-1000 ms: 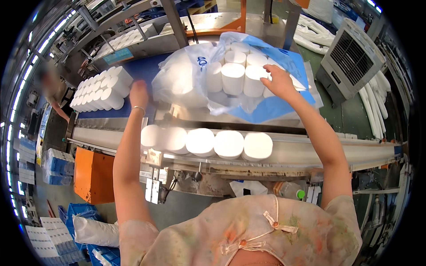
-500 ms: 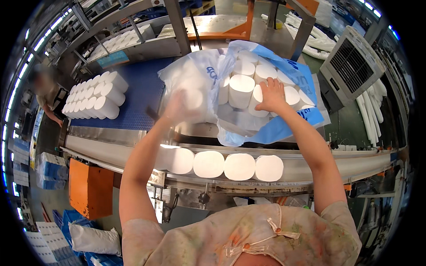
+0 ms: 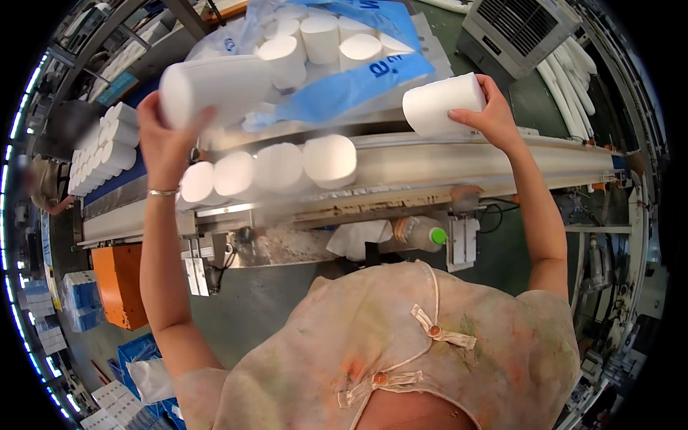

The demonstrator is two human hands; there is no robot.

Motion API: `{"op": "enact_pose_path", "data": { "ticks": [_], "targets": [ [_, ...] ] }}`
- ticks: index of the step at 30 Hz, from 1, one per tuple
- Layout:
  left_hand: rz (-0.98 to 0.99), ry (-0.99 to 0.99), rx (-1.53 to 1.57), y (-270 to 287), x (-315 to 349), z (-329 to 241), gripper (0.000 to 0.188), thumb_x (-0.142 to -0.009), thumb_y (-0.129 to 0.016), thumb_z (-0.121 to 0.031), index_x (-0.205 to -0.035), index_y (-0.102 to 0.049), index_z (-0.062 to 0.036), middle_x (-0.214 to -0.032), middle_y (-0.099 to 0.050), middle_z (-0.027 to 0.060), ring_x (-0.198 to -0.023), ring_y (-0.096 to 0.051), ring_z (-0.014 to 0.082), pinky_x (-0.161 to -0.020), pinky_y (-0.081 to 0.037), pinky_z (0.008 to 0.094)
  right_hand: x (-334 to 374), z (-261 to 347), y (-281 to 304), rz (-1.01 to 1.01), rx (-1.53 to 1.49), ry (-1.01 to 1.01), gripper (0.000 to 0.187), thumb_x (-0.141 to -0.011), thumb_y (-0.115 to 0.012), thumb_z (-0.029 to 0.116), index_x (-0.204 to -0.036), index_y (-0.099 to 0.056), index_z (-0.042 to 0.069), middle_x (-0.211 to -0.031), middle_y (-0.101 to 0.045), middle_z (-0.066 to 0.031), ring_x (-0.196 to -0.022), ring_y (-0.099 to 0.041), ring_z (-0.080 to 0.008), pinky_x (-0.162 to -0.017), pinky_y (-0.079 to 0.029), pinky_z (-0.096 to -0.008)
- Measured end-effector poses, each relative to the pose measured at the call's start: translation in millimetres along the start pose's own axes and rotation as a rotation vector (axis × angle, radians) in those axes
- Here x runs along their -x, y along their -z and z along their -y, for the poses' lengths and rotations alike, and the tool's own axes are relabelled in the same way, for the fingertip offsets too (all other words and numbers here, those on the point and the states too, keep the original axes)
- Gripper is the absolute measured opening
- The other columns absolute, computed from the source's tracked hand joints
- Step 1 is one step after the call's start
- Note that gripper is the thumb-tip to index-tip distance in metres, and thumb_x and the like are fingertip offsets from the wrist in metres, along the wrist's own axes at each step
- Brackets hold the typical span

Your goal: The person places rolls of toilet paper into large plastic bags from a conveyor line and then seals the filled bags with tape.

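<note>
My left hand (image 3: 166, 136) grips a white paper roll (image 3: 215, 87), raised at the left and blurred by motion; whether a second roll sits behind it I cannot tell. On the right, my right hand (image 3: 493, 118) is closed round the end of another white paper roll (image 3: 441, 106), held sideways above the belt. Between them lies a clear and blue plastic bag (image 3: 358, 87), its mouth open toward me, with several upright rolls (image 3: 319, 39) inside. Nearer to me, a row of several rolls (image 3: 330, 162) stands on the narrow conveyor (image 3: 430, 161).
A stack of rolls (image 3: 115, 154) sits on a blue belt at the left, with a co-worker's arm (image 3: 59, 206) beside it. An air cooler (image 3: 519, 32) stands at the far right. Under the conveyor are a green-capped bottle (image 3: 423, 234) and an orange box (image 3: 119, 287).
Both hands have come away from the bag, each now holding a roll. My right hand moved right, my left hand left. The view has shifted, so the bag appears higher.
</note>
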State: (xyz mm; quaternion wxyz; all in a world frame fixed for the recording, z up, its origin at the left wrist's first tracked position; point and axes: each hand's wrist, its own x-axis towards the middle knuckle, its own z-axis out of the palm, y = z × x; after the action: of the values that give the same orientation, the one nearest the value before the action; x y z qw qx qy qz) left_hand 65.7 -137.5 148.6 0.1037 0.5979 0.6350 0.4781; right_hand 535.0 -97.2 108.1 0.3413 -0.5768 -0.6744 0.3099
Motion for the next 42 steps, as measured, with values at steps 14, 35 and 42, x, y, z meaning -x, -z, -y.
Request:
{"op": "enact_pose_path", "data": {
  "ticks": [14, 35, 42],
  "targets": [
    [0.778, -0.186, -0.176, -182.1, 92.7, -85.3, 0.084, -0.055, -0.082, -0.04, -0.117, -0.044, 0.0017, -0.112, -0.051, 0.0204, -0.106, -0.052, 0.0351, -0.091, -0.043, 0.0395, 44.1, -30.7, 9.9, 0.235, 0.668, 0.266, 0.083, -0.054, -0.081, 0.035, -0.122, -0.043, 0.004, -0.12, -0.05, -0.0129, -0.11, -0.049, -0.0317, -0.09, -0.043, -0.0418],
    [-0.075, 0.345, -0.549, 57.5, -134.2, 272.5, 0.027, -0.087, -0.05, -0.026, -0.097, -0.061, -0.0034, -0.096, -0.065, 0.0164, -0.09, -0.062, 0.0313, -0.081, -0.047, 0.0369, -180.4, 79.2, -192.8, 0.239, 0.361, 0.689, 0.063, -0.075, -0.068, 0.022, -0.13, -0.042, 0.007, -0.119, -0.052, -0.0115, -0.107, -0.051, -0.0292, -0.089, -0.044, -0.0373],
    [0.201, -0.593, -0.488, -62.8, -144.0, 288.5, 0.046, -0.083, -0.056, -0.026, -0.121, -0.049, -0.0024, -0.114, -0.056, 0.0168, -0.107, -0.053, 0.0309, -0.094, -0.04, 0.0381, -198.1, 91.9, -280.4, 0.196, 0.93, 0.517, 0.088, -0.061, -0.076, 0.042, -0.132, -0.037, 0.008, -0.122, -0.042, -0.016, -0.111, -0.042, -0.0294, -0.082, -0.038, -0.0423]
  ]
}}
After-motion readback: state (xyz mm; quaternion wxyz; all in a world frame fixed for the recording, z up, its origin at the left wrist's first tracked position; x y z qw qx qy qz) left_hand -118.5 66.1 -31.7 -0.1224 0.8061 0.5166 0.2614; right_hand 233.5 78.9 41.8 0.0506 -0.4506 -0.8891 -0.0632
